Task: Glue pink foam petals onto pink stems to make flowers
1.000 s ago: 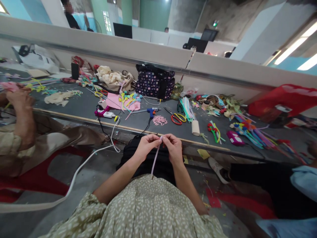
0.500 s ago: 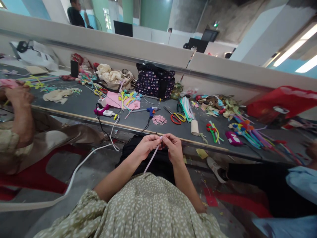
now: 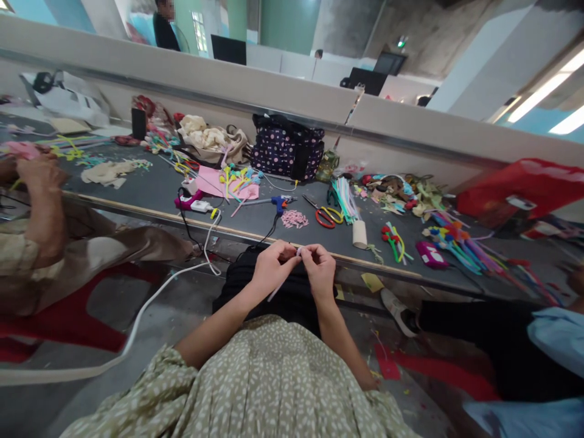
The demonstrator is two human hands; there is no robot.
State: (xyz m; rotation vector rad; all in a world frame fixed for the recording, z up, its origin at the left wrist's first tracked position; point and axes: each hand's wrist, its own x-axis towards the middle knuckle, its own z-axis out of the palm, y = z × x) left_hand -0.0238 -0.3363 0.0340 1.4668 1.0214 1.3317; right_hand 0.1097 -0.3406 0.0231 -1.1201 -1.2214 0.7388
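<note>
Above my lap, close to the table's front edge, my left hand and my right hand meet fingertip to fingertip. Both pinch the top of a pale pink pipe cleaner, where a small curled or wound bit shows. Its lower end slants down and left below my left palm. On the table just beyond lie a heap of short pink pieces, a blue glue gun and scissors with red and yellow handles. The fingers partly cover the pinched part.
Green and white pipe cleaners lie behind a beige cylinder. A purple glue gun and a white cord are at left. A patterned bag stands against the partition. Co-workers' hands and legs are at both sides.
My left hand has turned so its back and thumb cover more of the pipe cleaner. The stem's visible tail is shorter. My right hand still pinches the top.
</note>
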